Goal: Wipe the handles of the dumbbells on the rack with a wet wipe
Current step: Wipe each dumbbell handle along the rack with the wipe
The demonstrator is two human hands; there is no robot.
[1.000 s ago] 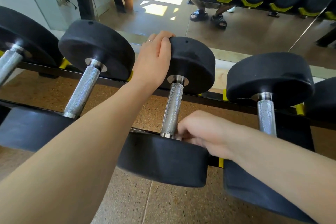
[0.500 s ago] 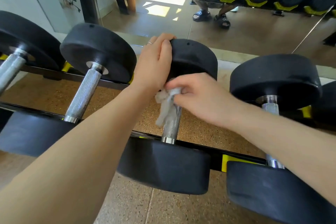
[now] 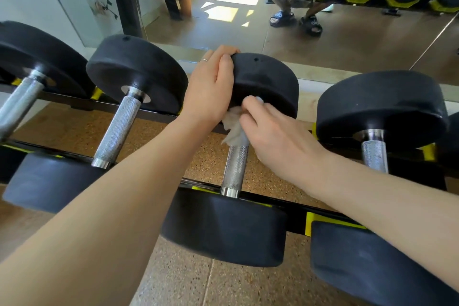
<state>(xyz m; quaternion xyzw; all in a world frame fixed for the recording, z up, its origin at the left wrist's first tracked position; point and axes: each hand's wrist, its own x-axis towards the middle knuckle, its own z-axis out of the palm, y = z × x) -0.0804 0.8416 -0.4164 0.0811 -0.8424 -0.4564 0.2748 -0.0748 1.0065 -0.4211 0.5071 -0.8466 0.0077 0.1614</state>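
Black dumbbells with knurled steel handles lie side by side on a black rack (image 3: 285,202) with yellow saddles. My left hand (image 3: 210,87) grips the far head (image 3: 270,82) of the middle dumbbell from its left side. My right hand (image 3: 275,136) holds a crumpled white wet wipe (image 3: 233,129) wrapped round the top of that dumbbell's handle (image 3: 236,169), just under the far head. The handle's lower part is bare down to the near head (image 3: 223,228).
A neighbouring dumbbell handle (image 3: 116,131) is to the left and another (image 3: 375,156) to the right; a further one sits at the far left edge. Behind the rack a floor-level mirror (image 3: 347,40) reflects the rack and a person's sandalled feet. Speckled brown floor lies below.
My right hand has slid the wipe up the handle, from its near end to just under the far head. My left hand has stayed on the far head.
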